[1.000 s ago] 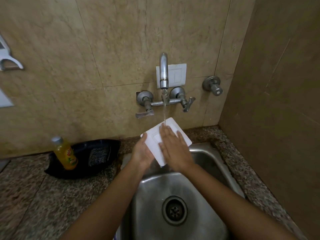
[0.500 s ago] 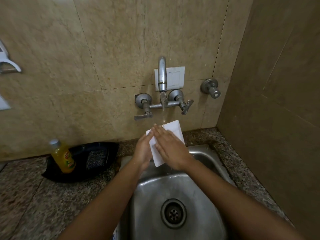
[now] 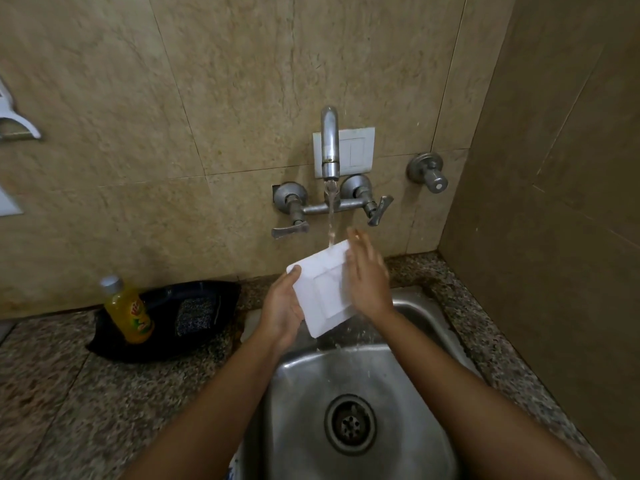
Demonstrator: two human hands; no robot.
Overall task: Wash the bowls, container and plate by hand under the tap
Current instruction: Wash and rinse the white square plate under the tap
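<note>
Left grip (image 3: 282, 306) on plate (image 3: 322, 289), now face-on.

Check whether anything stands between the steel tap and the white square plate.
Nothing visible does: the water stream lands directly on the white square plate, left of the right hand; the left hand grips its edge.

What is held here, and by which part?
The white square plate, by its left edge: the left hand is the grip, thumb on the rim. The right hand lies flat on its right side, holding nothing.
</note>
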